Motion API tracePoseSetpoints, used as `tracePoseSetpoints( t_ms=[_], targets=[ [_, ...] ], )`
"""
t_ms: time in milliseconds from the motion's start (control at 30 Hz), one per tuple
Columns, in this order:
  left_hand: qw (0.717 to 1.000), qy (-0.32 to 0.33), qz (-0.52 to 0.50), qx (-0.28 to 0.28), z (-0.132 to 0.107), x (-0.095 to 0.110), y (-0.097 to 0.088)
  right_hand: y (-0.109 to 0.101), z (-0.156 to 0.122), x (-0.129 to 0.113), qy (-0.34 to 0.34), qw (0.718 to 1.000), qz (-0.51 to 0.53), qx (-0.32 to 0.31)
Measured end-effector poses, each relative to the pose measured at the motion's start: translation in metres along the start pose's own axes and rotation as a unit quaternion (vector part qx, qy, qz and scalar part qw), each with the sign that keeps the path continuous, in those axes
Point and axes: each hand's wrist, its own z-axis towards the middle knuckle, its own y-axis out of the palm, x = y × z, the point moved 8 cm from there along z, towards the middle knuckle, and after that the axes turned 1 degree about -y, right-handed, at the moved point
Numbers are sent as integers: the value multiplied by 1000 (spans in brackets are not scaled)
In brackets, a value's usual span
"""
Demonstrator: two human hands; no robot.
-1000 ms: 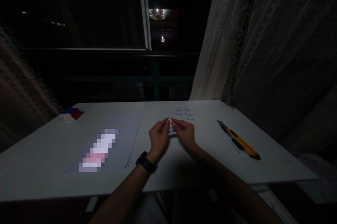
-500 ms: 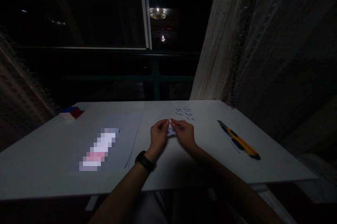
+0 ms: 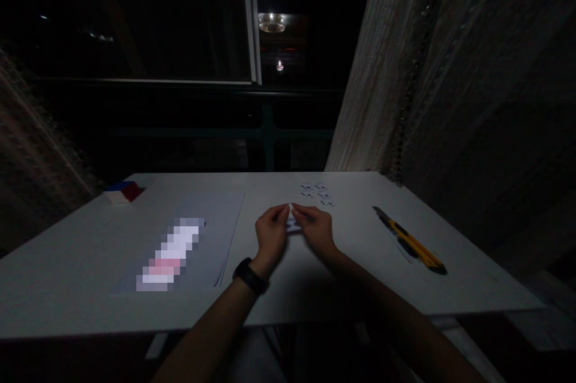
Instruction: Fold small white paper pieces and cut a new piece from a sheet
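Above the middle of the white table, my left hand and my right hand meet at the fingertips. Both are closed in a pinch on a small piece of white paper with dark marks, mostly hidden by the fingers. A black watch sits on my left wrist. Just beyond my right hand lie several small white paper pieces with dark marks, set in short rows.
On the left, paper sheets lie under a lit, blurred-out object. A blue, red and white cube stands at the far left. A yellow utility knife rests on the right. Curtains hang behind the table.
Both hands stay almost in place, pinching the paper. The piece between them looks slightly flatter in its visible part. The view has shifted a little.
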Motion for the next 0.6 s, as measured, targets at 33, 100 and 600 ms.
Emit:
tracePoseSetpoints(
  t_ms=[33,100,600],
  targets=[
    [1000,1,0,1,0,0,0,0,0,1,1,1000,2,0],
    [1000,0,1,3,0,1,0,1,0,2,12,1000,6,-2],
    [998,2,54,-9,3,4,-1,13,9,15,91,978,124,-139]
  ],
)
